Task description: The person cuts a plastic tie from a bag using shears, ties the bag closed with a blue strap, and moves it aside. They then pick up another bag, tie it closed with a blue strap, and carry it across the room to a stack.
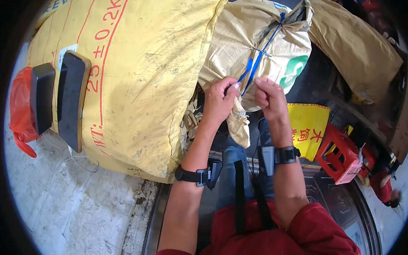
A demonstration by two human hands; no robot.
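A beige woven sack (230, 36) lies in front of me, with a blue strap (257, 66) running across it from its bunched far end to its near neck. My left hand (221, 97) is closed, pinching one strand of the strap between thumb and fingers. Just right of the strap, my right hand (271, 97) has its fingers curled and pressed together; whatever is inside them is hidden. Below and between my hands hangs the sack's twisted, loose neck (238, 126). Each of my wrists wears a black band with a small device.
On the left a large yellow sack (139, 76) takes up much room, with two dark trays (72, 98) and a red plastic bag (21, 109) beside them. Another beige sack (354, 46) lies far right. Nearer are a yellow sheet (309, 128) and a red stool (337, 152).
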